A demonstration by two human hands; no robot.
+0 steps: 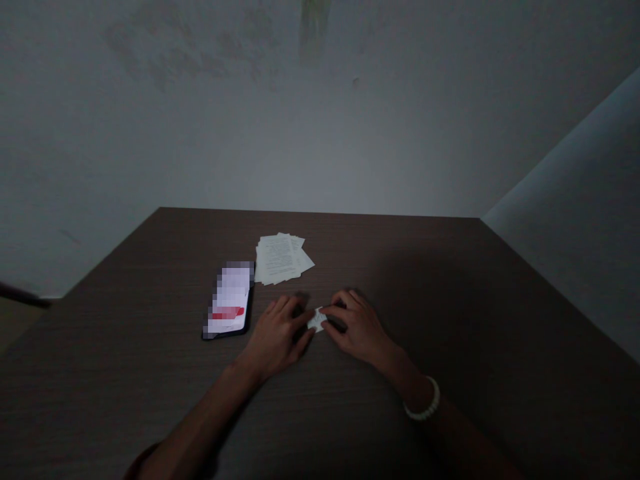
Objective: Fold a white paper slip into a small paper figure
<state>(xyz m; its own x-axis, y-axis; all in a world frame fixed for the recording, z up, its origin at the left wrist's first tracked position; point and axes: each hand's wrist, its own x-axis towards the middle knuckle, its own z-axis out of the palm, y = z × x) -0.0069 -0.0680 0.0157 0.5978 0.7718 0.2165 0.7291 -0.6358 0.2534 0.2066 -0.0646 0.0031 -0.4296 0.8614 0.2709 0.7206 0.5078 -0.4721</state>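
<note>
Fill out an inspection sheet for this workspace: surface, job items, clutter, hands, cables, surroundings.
Surface: dark wood-grain table.
Job items: small white paper piece, between the hands.
Clutter: loose pile of printed sheets; phone with lit screen, at the pile's near left.
Hands: left hand and right hand have fingertips at the paper piece; firmness of grip unclear. Bracelet on right wrist.
Cables: nothing seen.
Surroundings: marked wall behind; dim light.
</note>
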